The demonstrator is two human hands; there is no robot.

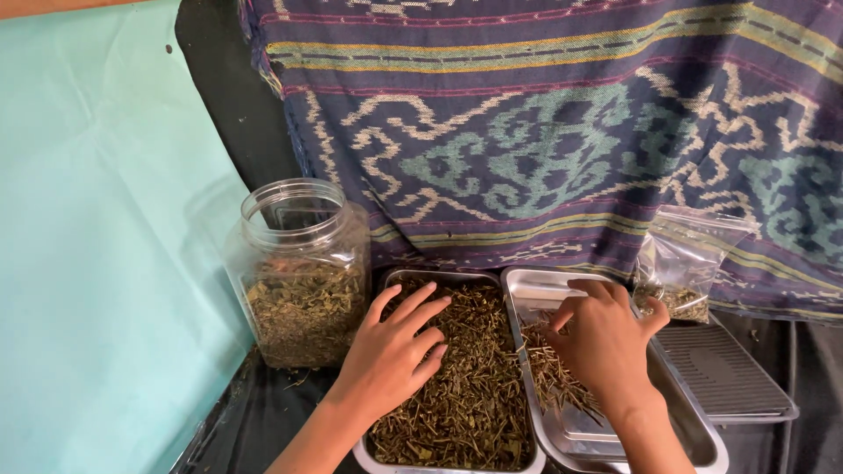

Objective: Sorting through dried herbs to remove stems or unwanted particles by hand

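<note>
Head view showed the left hand spread flat, grip apart, on dried herbs in the lower-centre steel tray; the right hand, fingers curled, pinched stems in the neighbouring tray.

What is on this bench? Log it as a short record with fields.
left hand: flat, fingers spread, on the dried herbs in the left tray
right hand: over the stems in the right tray, fingers bent
jar: clear, lidless, partly filled with dried leaves, left of the trays
bag: small, clear, a little herb inside, standing on a scale
backdrop: woven cloth
</note>
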